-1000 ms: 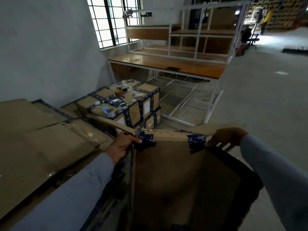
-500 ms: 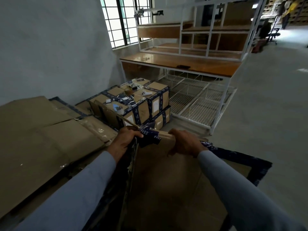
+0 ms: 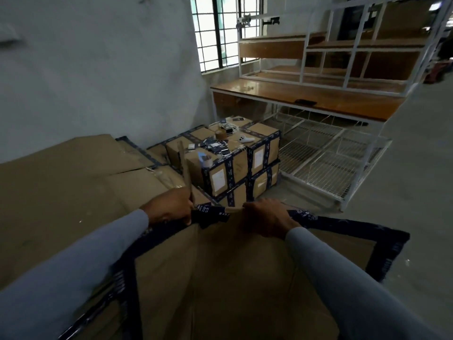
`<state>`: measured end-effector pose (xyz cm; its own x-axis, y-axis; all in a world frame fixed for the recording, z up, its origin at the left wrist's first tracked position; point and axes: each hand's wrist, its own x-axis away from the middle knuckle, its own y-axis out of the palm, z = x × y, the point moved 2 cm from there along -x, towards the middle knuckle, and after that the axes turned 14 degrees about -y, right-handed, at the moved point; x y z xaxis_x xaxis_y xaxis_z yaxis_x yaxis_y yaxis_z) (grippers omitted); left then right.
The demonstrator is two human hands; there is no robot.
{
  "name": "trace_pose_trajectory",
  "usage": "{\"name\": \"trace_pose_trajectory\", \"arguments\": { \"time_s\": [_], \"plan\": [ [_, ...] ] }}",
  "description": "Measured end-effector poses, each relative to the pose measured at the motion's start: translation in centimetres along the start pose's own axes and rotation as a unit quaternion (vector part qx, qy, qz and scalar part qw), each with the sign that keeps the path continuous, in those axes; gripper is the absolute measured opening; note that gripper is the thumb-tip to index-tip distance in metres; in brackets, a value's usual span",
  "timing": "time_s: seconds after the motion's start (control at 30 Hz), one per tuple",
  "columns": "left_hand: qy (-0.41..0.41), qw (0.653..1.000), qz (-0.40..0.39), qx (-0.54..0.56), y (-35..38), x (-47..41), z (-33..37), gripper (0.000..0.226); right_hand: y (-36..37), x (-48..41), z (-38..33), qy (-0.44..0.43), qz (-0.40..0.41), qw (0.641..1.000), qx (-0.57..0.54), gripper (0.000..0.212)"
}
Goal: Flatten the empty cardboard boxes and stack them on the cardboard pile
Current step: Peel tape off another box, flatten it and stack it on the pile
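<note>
A person's left hand (image 3: 171, 208) and right hand (image 3: 266, 220) clamp, fingers curled tight, on the far taped edge of a cardboard box (image 3: 220, 278) held in front of them — apparently to press it flat. The cardboard pile (image 3: 73, 192) lies just to the left, beside taped boxes (image 3: 235, 168) — the likely destination.

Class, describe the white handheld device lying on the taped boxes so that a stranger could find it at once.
Start at the wooden workbench under the window, then drop to the taped boxes stacked on the floor in front. The white device lies near their top's right edge, the only white, curved thing among dark cards and a brown tape roll.
</note>
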<state>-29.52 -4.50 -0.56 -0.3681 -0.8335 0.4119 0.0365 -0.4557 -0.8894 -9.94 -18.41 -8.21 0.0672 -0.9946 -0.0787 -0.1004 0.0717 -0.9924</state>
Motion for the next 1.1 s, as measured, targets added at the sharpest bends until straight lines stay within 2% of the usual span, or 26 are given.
{"name": "trace_pose_trajectory", "arguments": {
  "time_s": [0.1,0.13,0.23,0.27,0.33,0.37,0.43,0.5,0.6,0.8,1.0,1.1],
  "plan": [
    [-0.019,0.995,0.086,-0.056,-0.9,1.2,-2.6,0.043,-2.3,-3.2,-2.7,-0.059,-0.005,0.998,0.036,0.036],
    [-0.020,0.990,0.123,-0.060,-1.1,1.7,-3.4,0.051,-3.0,-4.1,-3.2,-0.074,-0.010,0.997,0.037,0.039],
    [-0.034,0.963,0.262,-0.047,-2.1,3.0,-6.5,0.105,-5.1,-6.2,-3.9,-0.096,-0.042,0.992,0.063,0.039],
    [-0.029,0.946,0.311,-0.084,-2.3,3.5,-7.3,0.112,-5.9,-6.8,-4.0,-0.103,-0.049,0.991,0.076,0.038],
    [0.056,0.904,0.371,-0.207,-2.3,4.6,-7.4,0.105,-7.9,-7.6,-4.5,-0.125,-0.052,0.986,0.099,0.040],
    [0.109,0.891,0.360,-0.254,-2.3,4.9,-7.3,0.100,-9.1,-8.0,-5.1,-0.142,-0.052,0.983,0.102,0.044],
    [0.129,0.914,0.289,-0.253,-3.2,5.2,-7.2,0.083,-11.8,-8.5,-6.3,-0.175,-0.059,0.978,0.093,0.054],
    [0.098,0.938,0.271,-0.191,-5.9,6.1,-7.6,0.056,-14.4,-9.1,-7.2,-0.194,-0.063,0.974,0.102,0.060],
    [0.083,0.953,0.278,-0.090,-9.4,8.1,-8.9,0.046,-18.0,-9.9,-8.7,-0.226,-0.055,0.965,0.120,0.067],
    [-0.004,0.919,0.393,-0.025,-14.6,14.4,-11.0,0.053,-26.1,-12.6,-12.6,-0.301,-0.043,0.949,0.083,0.070],
    [-0.092,0.891,0.444,-0.023,-22.2,19.2,-14.7,0.050,-31.0,-18.6,-18.0,-0.340,0.001,0.940,0.017,0.044],
    [-0.148,0.881,0.448,-0.042,-24.9,18.5,-17.8,0.047,-30.0,-22.8,-21.2,-0.344,0.002,0.939,-0.001,0.044]
  ]
}}
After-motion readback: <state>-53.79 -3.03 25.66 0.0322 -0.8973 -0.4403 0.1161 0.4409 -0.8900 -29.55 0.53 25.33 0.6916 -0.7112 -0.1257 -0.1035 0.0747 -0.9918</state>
